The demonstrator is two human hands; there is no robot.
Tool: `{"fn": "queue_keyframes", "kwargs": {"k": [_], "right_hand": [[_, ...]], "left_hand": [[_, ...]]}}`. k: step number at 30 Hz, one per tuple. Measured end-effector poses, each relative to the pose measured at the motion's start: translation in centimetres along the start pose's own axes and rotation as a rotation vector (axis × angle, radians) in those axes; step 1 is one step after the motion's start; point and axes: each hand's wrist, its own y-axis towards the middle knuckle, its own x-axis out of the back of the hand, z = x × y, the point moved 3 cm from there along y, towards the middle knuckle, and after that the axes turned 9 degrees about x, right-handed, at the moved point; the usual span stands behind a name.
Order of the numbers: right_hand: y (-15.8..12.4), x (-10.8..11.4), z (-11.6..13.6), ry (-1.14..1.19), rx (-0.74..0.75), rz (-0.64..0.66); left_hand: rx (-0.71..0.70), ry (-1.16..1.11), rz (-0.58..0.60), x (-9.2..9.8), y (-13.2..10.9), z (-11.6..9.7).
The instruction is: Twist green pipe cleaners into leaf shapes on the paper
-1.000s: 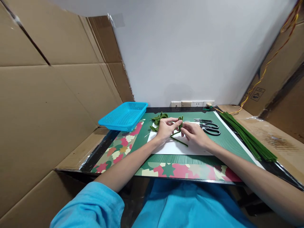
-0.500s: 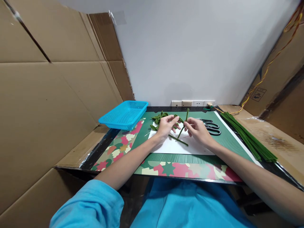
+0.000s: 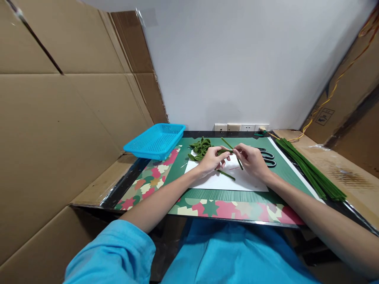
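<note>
Over the white paper (image 3: 204,183), my left hand (image 3: 213,159) pinches one part of a fuzzy green pipe cleaner (image 3: 226,142). My right hand (image 3: 250,157) grips it too, close to the left fingertips, where the stems cross. One free end points up and to the left, another down toward the paper. Another short green stem (image 3: 227,175) lies on the paper below the hands. Behind my left hand is a pile of bent, looped green pieces (image 3: 201,146). Black-handled scissors (image 3: 269,163) rest beside my right hand, partly hidden by it.
A blue perforated basket (image 3: 155,142) stands at the left back. A bundle of long green pipe cleaners (image 3: 314,173) lies along the right edge. Under the paper is a green patterned mat (image 3: 207,208). Cardboard walls (image 3: 74,118) and a white wall with sockets (image 3: 233,127) enclose the table.
The crossing pipe cleaner has turned: its upper end leaned slightly right and now points up-left, the lower end down-right. Both hands have shifted slightly right and stay close together.
</note>
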Motion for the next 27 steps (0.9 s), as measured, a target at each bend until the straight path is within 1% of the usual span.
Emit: {"fn": "queue_keyframes", "kwargs": {"k": [5, 11, 14, 17, 19, 21, 24, 27], "right_hand": [[0.0, 0.2, 0.2, -0.058, 0.085, 0.020], [0.3, 0.2, 0.4, -0.053, 0.135, 0.052], [0.2, 0.3, 0.6, -0.043, 0.145, 0.029], [0.1, 0.7, 1.0, -0.033, 0.146, -0.022], [0.1, 0.9, 1.3, -0.017, 0.133, -0.052], [0.1, 1.0, 1.7, 0.017, 0.101, -0.065], [0.3, 0.8, 2.0, 0.109, 0.021, -0.052], [0.3, 0.2, 1.8, 0.232, -0.076, -0.012]], "left_hand": [[-0.059, 0.043, 0.025, -0.3, -0.3, -0.6], [-0.109, 0.063, 0.000, -0.1, -0.4, -0.7], [-0.090, 0.046, 0.004, -0.3, -0.3, -0.4], [-0.063, 0.041, 0.037, -0.7, -0.2, -0.3], [-0.072, 0.062, 0.047, -1.1, -0.4, -0.4], [-0.111, 0.100, 0.024, -1.3, -0.7, -0.7], [-0.215, 0.188, -0.065, -1.3, -1.3, -1.4], [-0.328, 0.292, -0.144, -0.9, -1.7, -2.0]]}}
